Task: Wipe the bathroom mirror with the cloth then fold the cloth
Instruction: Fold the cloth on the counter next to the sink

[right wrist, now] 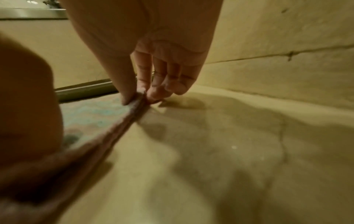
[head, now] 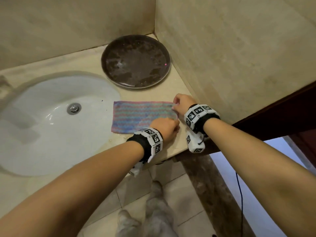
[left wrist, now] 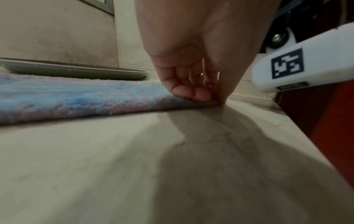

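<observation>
A white sink [head: 51, 120] sits at nine o'clock in the bench [head: 82, 65], with a dark plate [head: 136, 61] at twelve. The striped cloth [head: 140, 115] lies flat on the bench between sink and wall. The left hand [head: 165, 128] has its grip clamped on the cloth's near right corner at five o'clock, while the right hand [head: 183, 104] pinches the far right corner at three.
</observation>
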Demonstrator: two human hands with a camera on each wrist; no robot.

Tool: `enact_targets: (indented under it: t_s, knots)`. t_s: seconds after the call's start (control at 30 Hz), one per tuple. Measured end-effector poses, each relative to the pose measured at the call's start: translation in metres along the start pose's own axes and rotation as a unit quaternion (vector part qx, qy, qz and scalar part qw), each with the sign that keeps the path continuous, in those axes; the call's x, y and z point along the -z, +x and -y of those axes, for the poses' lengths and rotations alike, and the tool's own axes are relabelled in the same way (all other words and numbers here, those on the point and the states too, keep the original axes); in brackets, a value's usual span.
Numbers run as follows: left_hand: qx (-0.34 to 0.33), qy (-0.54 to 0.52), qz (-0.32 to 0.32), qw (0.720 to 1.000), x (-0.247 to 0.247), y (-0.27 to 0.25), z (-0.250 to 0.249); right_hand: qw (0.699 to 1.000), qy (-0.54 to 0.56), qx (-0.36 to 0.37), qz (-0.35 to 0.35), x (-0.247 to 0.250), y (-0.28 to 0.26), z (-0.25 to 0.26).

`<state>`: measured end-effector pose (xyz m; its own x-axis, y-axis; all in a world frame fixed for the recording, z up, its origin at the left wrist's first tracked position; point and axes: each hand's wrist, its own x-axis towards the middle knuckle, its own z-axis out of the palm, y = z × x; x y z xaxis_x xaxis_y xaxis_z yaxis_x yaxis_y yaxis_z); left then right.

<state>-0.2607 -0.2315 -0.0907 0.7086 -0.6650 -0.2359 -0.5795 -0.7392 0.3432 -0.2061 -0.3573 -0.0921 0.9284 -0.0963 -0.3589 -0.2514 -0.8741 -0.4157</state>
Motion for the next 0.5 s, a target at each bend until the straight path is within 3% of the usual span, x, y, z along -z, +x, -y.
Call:
enact_targets:
  t_s: [0.1,0.27,0.4,0.5]
  knots:
    - [0.009,-0.032,0.007,0.999,0.003,-0.004,0.002,0.999,-0.021,-0.007,0.028,0.004,0.003,0.007]
    - [0.086,-0.136,-0.013,0.987,0.020,-0.025,0.027,0.991,0.120,-0.063,0.018,0.018,0.009,0.031]
    - [0.197,-0.281,-0.055,0.938,0.026,-0.053,0.062,0.985,0.159,-0.056,0.042,0.012,0.015,0.078]
    - [0.273,-0.330,-0.086,0.900,0.025,-0.082,0.087,0.987,0.143,-0.035,0.059,-0.006,0.019,0.115]
